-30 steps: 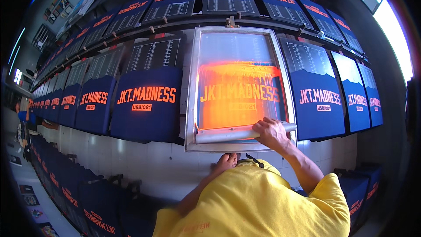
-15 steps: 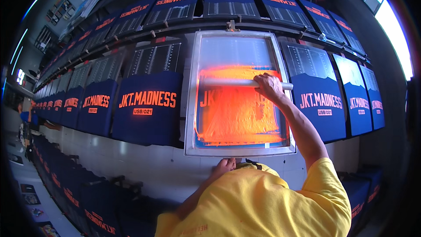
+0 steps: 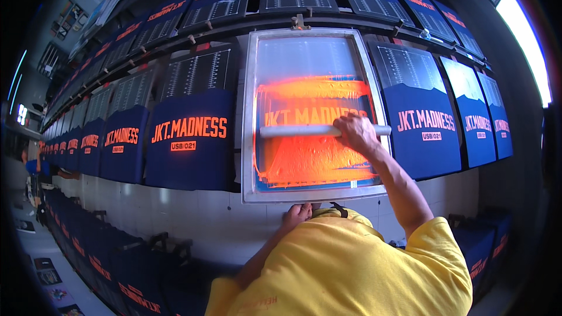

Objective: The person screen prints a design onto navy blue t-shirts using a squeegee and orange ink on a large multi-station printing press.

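My right hand (image 3: pixel 357 134) is closed over the right part of a long grey squeegee (image 3: pixel 293 131). The squeegee lies crosswise on the mesh inside a metal-framed printing screen (image 3: pixel 249 117). Bright orange ink (image 3: pixel 316 161) covers the mesh on the near side of the squeegee, and another band of ink lies farther up. Between them, orange lettering shows through the mesh. Just below the near edge of the screen, my left hand (image 3: pixel 297 215) has its fingers curled; what they hold, if anything, is hidden.
Navy shirts with orange print lie on black boards on both sides, including one at the left (image 3: pixel 187 140) and one at the right (image 3: pixel 424 129). A rail with a clamp (image 3: pixel 300 21) runs behind the screen. More shirts line the row behind me. Another person (image 3: pixel 40 165) is far left.
My right hand has drawn the squeegee toward me across the mesh, uncovering lettering behind it. The whole view has shifted slightly. My left hand stays near the screen's front edge.
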The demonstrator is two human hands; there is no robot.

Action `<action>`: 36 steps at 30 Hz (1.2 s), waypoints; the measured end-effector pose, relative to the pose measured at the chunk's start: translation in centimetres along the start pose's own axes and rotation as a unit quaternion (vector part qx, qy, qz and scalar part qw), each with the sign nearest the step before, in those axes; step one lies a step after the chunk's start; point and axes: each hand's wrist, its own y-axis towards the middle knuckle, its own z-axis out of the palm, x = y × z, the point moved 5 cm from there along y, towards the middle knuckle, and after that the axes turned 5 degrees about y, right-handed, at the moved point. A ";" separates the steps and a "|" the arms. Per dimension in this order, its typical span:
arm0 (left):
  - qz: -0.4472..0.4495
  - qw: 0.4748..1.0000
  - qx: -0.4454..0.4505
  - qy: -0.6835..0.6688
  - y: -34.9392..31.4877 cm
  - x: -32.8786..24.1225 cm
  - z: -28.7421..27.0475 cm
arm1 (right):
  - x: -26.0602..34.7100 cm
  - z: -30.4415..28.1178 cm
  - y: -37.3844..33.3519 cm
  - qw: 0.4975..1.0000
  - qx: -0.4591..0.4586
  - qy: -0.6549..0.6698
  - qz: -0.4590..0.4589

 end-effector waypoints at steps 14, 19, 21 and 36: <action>-0.065 0.989 0.069 -0.113 0.5 0.5 0.0 | 7.6 1.3 -10.5 1.000 -0.009 0.025 -0.002; -0.119 0.981 0.105 -0.111 0.1 -0.9 0.2 | 7.1 1.9 -10.6 0.999 -0.032 0.032 -0.007; -0.171 0.961 0.122 -0.180 -0.1 -1.8 0.3 | 6.7 0.9 -9.4 0.999 0.006 0.035 0.009; -0.245 0.876 0.197 -0.367 -0.1 -2.2 0.5 | 10.2 2.4 -11.9 0.999 0.022 -0.012 -0.021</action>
